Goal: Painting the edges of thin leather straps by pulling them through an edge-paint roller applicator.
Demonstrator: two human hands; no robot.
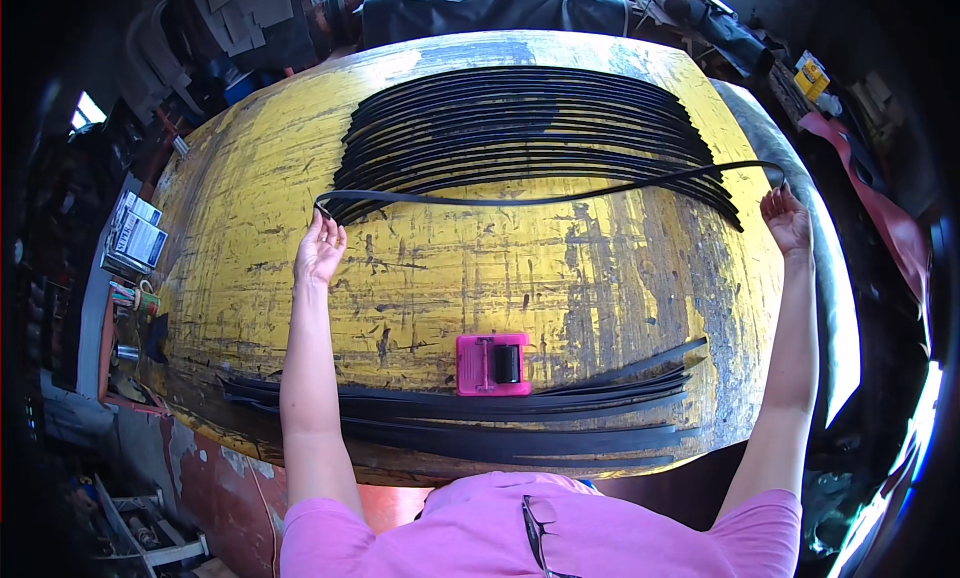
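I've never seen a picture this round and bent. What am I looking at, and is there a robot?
No robot here, only a person's two bare hands. The picture comes from a wide fisheye camera worn on the head, looking down, so straight edges bend. The left hand and right hand hold a long black strip near its ends. Below is a worn yellow table. Toward its far side lies a row of black strips; nearer the body are more dark strips and a pink holder with a black roll.
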